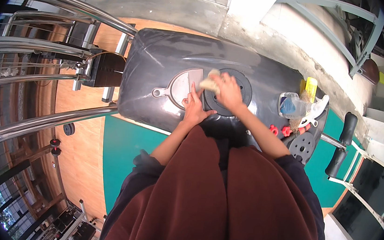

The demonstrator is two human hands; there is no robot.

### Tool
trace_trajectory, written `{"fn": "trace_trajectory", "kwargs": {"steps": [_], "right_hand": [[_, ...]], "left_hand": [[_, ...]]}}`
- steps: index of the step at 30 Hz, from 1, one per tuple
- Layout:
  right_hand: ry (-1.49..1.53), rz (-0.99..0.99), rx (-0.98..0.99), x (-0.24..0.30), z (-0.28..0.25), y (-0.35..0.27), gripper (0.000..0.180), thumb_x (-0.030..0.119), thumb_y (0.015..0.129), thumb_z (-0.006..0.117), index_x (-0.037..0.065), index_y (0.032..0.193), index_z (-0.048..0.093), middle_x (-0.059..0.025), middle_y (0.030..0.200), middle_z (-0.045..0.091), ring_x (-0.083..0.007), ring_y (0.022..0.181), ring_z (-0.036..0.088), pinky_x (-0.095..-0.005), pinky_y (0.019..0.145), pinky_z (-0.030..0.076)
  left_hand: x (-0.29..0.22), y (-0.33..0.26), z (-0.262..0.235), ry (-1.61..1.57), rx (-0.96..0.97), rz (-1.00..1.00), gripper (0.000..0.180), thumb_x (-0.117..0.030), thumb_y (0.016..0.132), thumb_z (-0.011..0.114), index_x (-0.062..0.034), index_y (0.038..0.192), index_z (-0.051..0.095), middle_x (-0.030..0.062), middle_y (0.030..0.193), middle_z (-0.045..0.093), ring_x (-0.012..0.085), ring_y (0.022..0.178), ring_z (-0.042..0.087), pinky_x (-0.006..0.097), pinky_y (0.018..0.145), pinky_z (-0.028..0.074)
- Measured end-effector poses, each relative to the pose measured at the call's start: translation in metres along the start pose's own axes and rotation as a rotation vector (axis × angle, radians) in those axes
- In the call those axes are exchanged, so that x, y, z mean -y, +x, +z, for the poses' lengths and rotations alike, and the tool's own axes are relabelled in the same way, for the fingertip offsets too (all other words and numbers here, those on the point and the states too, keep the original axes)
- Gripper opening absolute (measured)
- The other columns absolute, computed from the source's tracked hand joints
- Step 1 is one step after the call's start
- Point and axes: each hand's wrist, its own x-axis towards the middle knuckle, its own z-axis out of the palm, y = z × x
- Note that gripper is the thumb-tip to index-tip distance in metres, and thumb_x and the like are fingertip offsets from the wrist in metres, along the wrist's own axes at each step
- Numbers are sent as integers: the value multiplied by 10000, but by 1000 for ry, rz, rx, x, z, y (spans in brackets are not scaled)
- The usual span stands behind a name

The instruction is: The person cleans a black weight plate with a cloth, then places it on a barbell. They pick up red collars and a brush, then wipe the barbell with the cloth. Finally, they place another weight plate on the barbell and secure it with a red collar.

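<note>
My right hand [228, 92] is closed on a beige cloth [212, 81], over the left part of a round dark weight plate [244, 82]. The plate lies flat on a black padded bench [162, 49]. My left hand [195, 110] has its fingers apart, with the thumb by the plate's near-left edge and the index finger close to the cloth. Left of the plate lies a half-round, silver-grey flat piece [181, 87] with a dark curved rim and a ring-shaped tab. The left hand's fingers overlap its right side.
A clear spray bottle [291, 105], a yellow container [311, 87], a brush [301, 128] and red star-shaped collars [286, 131] sit at the bench's right end. Another weight plate [300, 146] is near them. Chrome rails [68, 53] stand left; a wall [175, 13] lies beyond.
</note>
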Motion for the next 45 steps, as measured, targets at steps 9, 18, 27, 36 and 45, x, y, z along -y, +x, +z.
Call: {"fn": "trace_trajectory", "kwargs": {"steps": [9,18,27,36,45], "right_hand": [[-84,-112,143,-8,-1,-20,583,27,599,698,258,1123,589,-42,1093,482,-302,969,505,-411,793,502],[-115,-256,263,-28,-29,-66,576,80,586,721,270,1114,590,-48,1102,467,-296,985,484,-375,821,489],[-133,2,37,-18,-18,-70,529,24,606,675,271,1069,609,-63,1103,486,-299,963,495,-373,750,516],[-146,297,-170,-55,-19,-16,493,26,599,680,217,1046,605,-63,1103,483,-312,940,498,-385,770,497],[-110,77,-122,-27,11,27,443,96,658,680,233,1073,606,-62,1096,499,-313,945,509,-407,795,495]], "left_hand": [[4,2,3,81,45,-11,1365,-394,489,860,-29,1400,-90,43,1391,394,303,1244,327,533,921,233],[16,21,-24,-20,318,21,1139,-312,620,790,-175,1449,21,24,1386,407,249,1206,343,528,933,204],[-10,15,-3,250,152,-5,1022,-460,585,780,-142,1411,269,27,1328,394,236,1198,357,542,931,250],[-10,14,-4,182,113,19,1026,-461,595,775,-118,1413,259,40,1326,395,248,1199,359,584,914,261],[-9,13,-2,225,123,5,1046,-507,605,751,-110,1421,231,58,1292,408,247,1194,361,580,900,269]]}}
